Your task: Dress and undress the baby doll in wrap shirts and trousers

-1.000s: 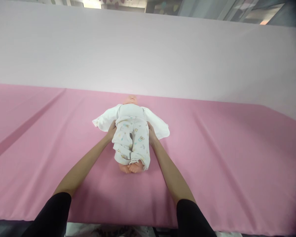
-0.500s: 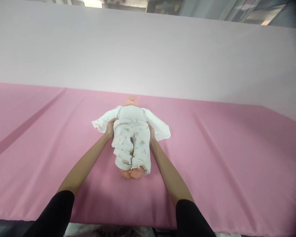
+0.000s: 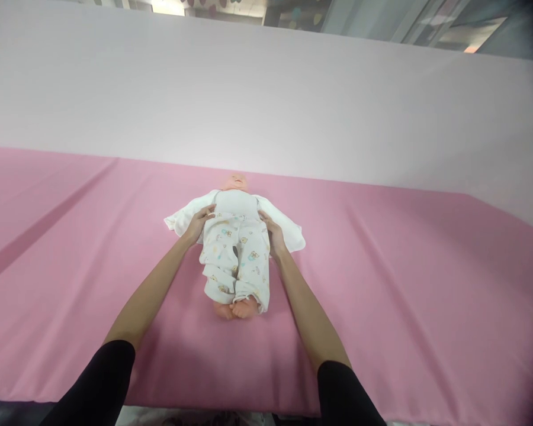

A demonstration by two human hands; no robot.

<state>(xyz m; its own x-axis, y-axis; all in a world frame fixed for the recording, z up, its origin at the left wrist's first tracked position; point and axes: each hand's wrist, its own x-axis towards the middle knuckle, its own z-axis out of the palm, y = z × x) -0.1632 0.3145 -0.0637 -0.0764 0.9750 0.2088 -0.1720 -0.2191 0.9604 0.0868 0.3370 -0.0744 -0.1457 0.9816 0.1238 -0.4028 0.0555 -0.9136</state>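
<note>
Gripping doll's trousers waistband: left hand, right hand.

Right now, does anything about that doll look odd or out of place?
Slightly: the doll's white top lies spread open flat on the pink sheet, arms not in sleeves. Both hands, left hand and right hand, rest at the patterned trousers' waist.

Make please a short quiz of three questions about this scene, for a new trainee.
1. True or false: the doll lies on its back, feet toward the camera.
2. Where are the left hand and right hand? A) at the feet B) at the waistband of the printed trousers C) on the head
3. What colour is the sheet under the doll?

Key: 1 true. 2 B, one hand on each side. 3 pink.
</note>
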